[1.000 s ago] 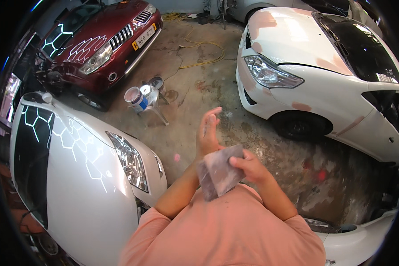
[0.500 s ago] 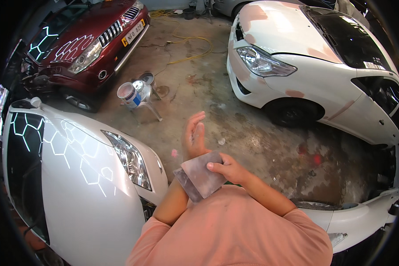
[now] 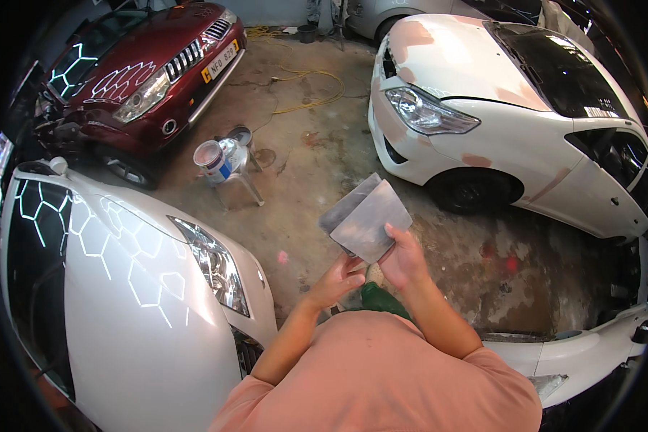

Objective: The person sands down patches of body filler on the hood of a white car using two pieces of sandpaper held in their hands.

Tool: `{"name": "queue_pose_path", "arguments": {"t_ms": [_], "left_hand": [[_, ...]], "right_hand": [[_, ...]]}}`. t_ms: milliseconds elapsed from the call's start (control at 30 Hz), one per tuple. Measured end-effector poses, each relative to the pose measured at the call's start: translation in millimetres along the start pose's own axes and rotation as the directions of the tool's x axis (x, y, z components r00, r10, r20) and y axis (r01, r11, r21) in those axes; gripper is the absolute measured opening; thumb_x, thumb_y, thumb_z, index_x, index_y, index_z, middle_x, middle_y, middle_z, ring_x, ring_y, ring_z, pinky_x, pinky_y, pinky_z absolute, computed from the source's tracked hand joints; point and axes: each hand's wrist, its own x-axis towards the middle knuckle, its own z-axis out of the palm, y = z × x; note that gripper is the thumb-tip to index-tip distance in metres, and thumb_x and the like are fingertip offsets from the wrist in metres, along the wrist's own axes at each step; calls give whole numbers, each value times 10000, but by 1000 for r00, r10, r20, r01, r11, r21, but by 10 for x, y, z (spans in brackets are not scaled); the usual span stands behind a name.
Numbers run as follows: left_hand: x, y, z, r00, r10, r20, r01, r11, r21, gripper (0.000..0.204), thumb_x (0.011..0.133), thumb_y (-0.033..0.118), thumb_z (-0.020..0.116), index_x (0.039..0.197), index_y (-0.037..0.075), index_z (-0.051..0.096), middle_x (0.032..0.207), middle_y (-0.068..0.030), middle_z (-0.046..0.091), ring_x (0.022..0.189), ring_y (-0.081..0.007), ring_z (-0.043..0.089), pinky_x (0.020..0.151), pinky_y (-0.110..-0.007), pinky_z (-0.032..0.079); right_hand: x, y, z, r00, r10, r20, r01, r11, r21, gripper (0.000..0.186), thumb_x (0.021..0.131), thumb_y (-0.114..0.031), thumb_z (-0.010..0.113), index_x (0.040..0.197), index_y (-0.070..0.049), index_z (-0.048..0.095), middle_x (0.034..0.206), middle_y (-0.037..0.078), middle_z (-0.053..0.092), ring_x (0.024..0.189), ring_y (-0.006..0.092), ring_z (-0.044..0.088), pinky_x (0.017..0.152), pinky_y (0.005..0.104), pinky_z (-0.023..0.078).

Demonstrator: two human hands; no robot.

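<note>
Two flat, thin, grey rectangular plates (image 3: 373, 222), smeared like putty spreaders, overlap in front of my chest, one fanned out behind the other. My right hand (image 3: 405, 261) grips them at their lower right edge, thumb pressed on the front plate. Just below their lower left corner is my left hand (image 3: 335, 282), its fingers loosely bent and apart; whether a fingertip touches the plates I cannot tell. Nothing shows in the left palm.
A white car with pinkish-brown filler patches (image 3: 475, 160) stands ahead right. Close on my left is a pearl-white car (image 3: 133, 288); beyond it, a dark red one (image 3: 144, 79). A stool (image 3: 248, 183) bears paint cans (image 3: 212, 164). A yellow hose (image 3: 317, 104) lies on the floor.
The plates have swung up and away from my left forearm, out over the floor, still in my right hand. My left hand has come down from beyond them to below their lower edge.
</note>
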Motion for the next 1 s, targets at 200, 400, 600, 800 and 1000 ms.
{"name": "queue_pose_path", "arguments": {"t_ms": [200, 400, 600, 800, 1000], "left_hand": [[153, 238, 134, 919, -50, -390, -13, 988, -156, 460, 918, 273, 688, 1306, 53, 570, 1196, -34, 625, 1082, -116, 573, 881, -288, 469], [-57, 191, 88, 854, -146, -499, -8, 956, -294, 288, 886, 80, 648, 1169, 42, 614, 1135, -75, 661, 1100, -195, 609, 911, -368, 500], [-163, 687, 26, 947, 84, -309, -129, 983, -127, 460, 916, 92, 598, 1364, 39, 511, 1269, -91, 599, 1217, -219, 560, 1027, -378, 453], [-17, 632, 229, 958, 283, -54, -197, 780, 594, 545, 899, 51, 590, 1423, 4, 445, 1429, -137, 487, 1358, -265, 433, 1145, -371, 330], [27, 447, 116, 970, 227, -84, -104, 704, 702, 714, 889, -30, 543, 1536, 19, 246, 1514, -143, 381, 1424, -236, 325, 1147, -363, 291]], "right_hand": [[-61, 319, 46, 996, 14, -84, -17, 999, -31, 327, 977, -153, 587, 1283, -51, 531, 1259, 70, 620, 1213, 230, 570, 1075, 423, 418], [-56, 65, 146, 984, -152, -98, 156, 987, 34, 293, 999, -197, 576, 1267, -78, 560, 1238, 54, 634, 1192, 206, 579, 1018, 382, 463], [-11, -309, 16, 721, -521, 456, 570, 73, -818, 338, 866, -46, 669, 1198, -115, 656, 1209, 40, 616, 1070, 212, 613, 872, 348, 516], [-429, 9, 421, 409, -80, 909, 890, -187, -417, 427, 751, 61, 670, 1170, -16, 634, 1215, 173, 646, 1140, 355, 623, 1029, 479, 476], [-434, 141, 327, 481, -117, 869, 838, -231, -495, 508, 755, 78, 635, 1252, -22, 614, 1200, 186, 659, 1099, 365, 647, 990, 458, 495]]}}
